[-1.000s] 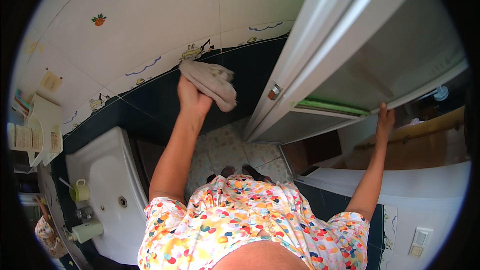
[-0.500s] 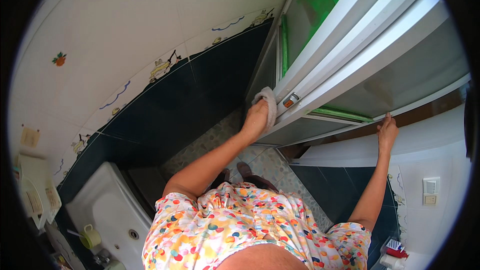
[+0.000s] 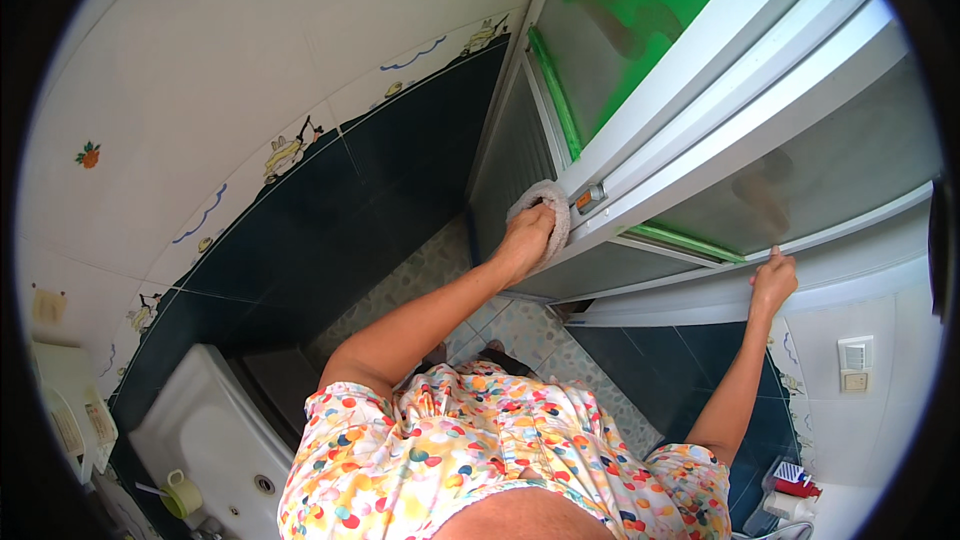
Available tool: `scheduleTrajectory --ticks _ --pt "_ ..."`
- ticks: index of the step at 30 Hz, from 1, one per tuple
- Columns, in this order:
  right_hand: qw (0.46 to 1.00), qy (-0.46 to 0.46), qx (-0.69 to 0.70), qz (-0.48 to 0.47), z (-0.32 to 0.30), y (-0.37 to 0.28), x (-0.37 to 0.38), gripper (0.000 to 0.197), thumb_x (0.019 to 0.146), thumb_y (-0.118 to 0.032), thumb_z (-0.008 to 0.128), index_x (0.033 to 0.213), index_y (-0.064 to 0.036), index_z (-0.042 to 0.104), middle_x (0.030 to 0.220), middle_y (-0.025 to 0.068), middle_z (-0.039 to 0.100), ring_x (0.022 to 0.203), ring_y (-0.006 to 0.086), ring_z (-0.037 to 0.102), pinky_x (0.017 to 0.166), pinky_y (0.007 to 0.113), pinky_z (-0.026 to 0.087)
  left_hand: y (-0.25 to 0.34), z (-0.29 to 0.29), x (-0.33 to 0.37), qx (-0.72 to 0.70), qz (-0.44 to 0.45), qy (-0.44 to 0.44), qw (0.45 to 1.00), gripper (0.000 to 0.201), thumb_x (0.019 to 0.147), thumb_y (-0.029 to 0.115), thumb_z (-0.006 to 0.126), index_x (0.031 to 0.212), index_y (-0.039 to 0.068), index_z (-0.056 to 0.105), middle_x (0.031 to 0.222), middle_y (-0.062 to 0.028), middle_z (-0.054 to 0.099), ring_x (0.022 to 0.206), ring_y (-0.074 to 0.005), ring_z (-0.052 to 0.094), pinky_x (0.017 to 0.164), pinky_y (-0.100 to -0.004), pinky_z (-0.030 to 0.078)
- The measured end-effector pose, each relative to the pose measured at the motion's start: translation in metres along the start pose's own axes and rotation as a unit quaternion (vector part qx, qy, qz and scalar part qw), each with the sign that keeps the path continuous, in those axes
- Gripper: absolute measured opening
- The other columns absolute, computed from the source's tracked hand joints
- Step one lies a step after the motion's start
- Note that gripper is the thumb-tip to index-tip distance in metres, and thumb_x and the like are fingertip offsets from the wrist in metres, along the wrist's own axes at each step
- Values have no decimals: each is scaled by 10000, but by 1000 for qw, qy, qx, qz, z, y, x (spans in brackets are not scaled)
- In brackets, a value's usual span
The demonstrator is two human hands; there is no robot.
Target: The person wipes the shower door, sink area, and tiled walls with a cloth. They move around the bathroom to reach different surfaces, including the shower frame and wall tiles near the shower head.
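Note:
My left hand (image 3: 528, 242) is closed around a bunched, light grey cloth (image 3: 556, 198), held against the white frame of a glazed door (image 3: 690, 130) beside its metal latch (image 3: 590, 198). The cloth bends in a loop over my fingers. Farther right, my right hand (image 3: 773, 285) grips the outer edge of the door frame, fingers curled and one fingertip on the rim. The door has frosted grey panes, a green pane (image 3: 650, 20) and green strips (image 3: 685, 240) along its crossbars.
A white washbasin (image 3: 210, 430) with a pale yellow cup (image 3: 182, 493) stands at lower left, below a wall shelf (image 3: 70, 405). Dark tiles (image 3: 350, 200) line the left wall. Pebble-patterned floor (image 3: 530, 340) lies under my feet. A switch plate (image 3: 855, 363) and red-and-white items (image 3: 795, 485) are at right.
The door's right edge has swung toward the white jamb, narrowing the dark gap there. My right hand stays at that edge. My left hand and the cloth have shifted slightly right along the frame.

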State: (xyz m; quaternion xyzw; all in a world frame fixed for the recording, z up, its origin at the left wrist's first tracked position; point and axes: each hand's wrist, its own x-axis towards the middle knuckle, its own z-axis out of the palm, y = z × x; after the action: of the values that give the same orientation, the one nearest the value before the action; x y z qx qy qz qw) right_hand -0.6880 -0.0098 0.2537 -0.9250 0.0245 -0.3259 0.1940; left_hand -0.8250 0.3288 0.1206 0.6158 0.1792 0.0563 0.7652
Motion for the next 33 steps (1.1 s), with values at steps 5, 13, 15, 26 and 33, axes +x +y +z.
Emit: scheduleTrajectory --ticks 5,13,15,26,33 --pt "1000 12 -5 14 -7 17 -1 306 897 -213 487 725 38 512 513 123 544 369 208 516 374 344 392 -10 12 16 -3 32 -22 999 404 901 313 375 842 -29 582 783 -139 597 751 -222 538 733 -344 416" --pt "997 28 -50 49 -20 39 1 293 875 -206 512 747 57 537 544 186 567 418 286 559 422 391 426 -5 40 35 -2 28 -44 999 346 905 247 374 833 -17 584 759 -52 564 689 -127 489 638 -271 415" --pt "996 21 -51 65 -22 42 2 298 874 -214 515 745 53 540 537 184 566 418 284 562 423 389 426 -7 47 42 -27 29 -51 998 347 906 242 372 838 -24 584 765 -53 563 691 -130 488 646 -270 417" --pt "988 89 -123 3 -21 87 -1 288 870 -257 524 778 15 547 674 217 605 658 404 588 556 462 445 -4 85 70 -86 -41 -66 993 332 907 273 393 859 12 593 802 -36 563 721 -119 493 673 -268 421" --pt "985 100 -141 -24 -29 91 -7 273 848 -307 561 730 -66 513 628 116 597 589 343 583 493 446 418 -14 91 85 -19 -2 -58 998 369 892 274 382 894 -31 589 837 -93 590 764 -177 526 727 -313 426"
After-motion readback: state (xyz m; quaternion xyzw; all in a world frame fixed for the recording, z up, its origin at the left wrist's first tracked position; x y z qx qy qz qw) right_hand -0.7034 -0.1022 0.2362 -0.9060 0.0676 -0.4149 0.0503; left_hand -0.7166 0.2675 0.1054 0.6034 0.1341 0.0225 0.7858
